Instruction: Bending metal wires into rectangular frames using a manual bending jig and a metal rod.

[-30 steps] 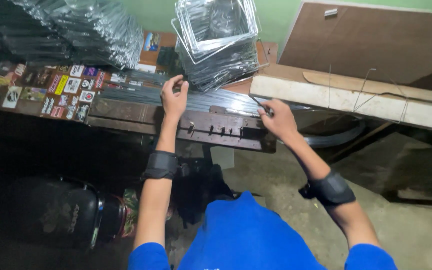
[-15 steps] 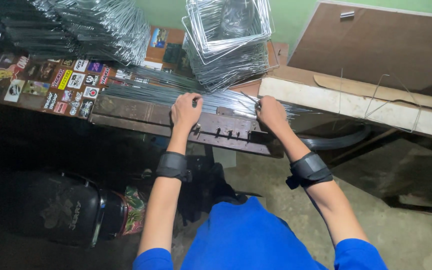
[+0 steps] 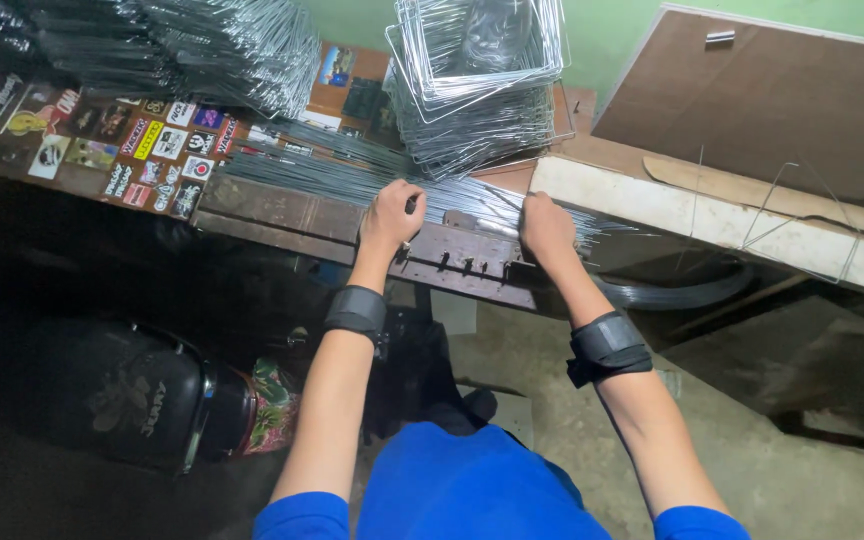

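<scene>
Left hand [image 3: 392,212] and right hand [image 3: 546,225], fingers curled, grip straight wire rods [image 3: 332,175] on the tabletop [image 3: 282,210]; bent wire frames [image 3: 477,80] stacked at 12 o'clock.

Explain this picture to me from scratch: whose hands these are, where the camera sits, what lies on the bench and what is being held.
The one view comes from a camera worn on the person's head, looking down at their own bare arms, each with a dark wrist band. The left hand and right hand both close on a bundle of straight wires lying across a metal jig with pegs at the edge of the workbench. Behind stands a stack of bent wire frames; more wire piles lie to the left, above a board covered in stickers. One bent wire rests at right.
</scene>
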